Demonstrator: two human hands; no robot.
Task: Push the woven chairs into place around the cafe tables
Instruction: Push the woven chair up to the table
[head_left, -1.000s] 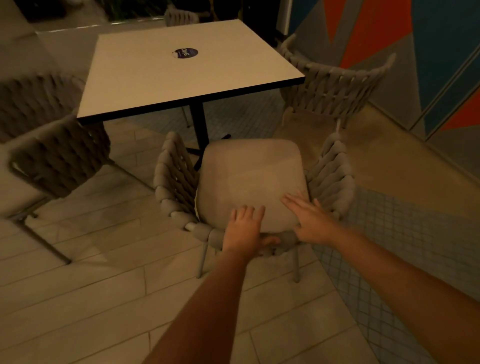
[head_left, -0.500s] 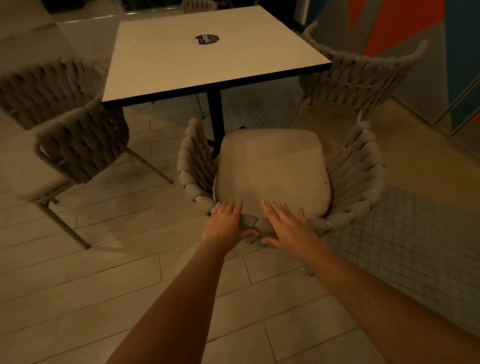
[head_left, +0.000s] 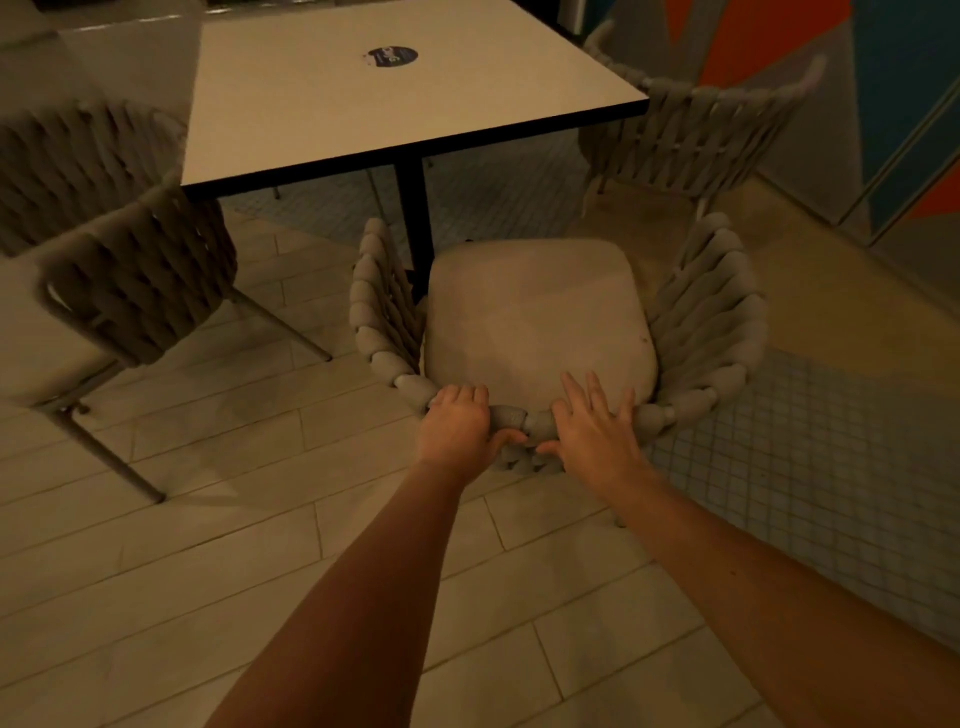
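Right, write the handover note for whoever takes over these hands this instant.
Left hand: grips the woven back rim of the near chair, fingers curled over it.
Right hand: fingers straight, palm on the same rim, fingertips over the cushion edge.
Table: ahead; the chair's seat is short of its edge, not tucked under.
Side chairs: left chair, right chair.
Done: grip taken. Left: push the chair in, then check the others.

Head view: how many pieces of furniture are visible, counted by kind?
Woven chairs: 3 (near chair under both hands, left chair, far right chair)
Cafe tables: 1 (cafe table)
Total: 4
A possible further chair shape behind the table is too dark to count.
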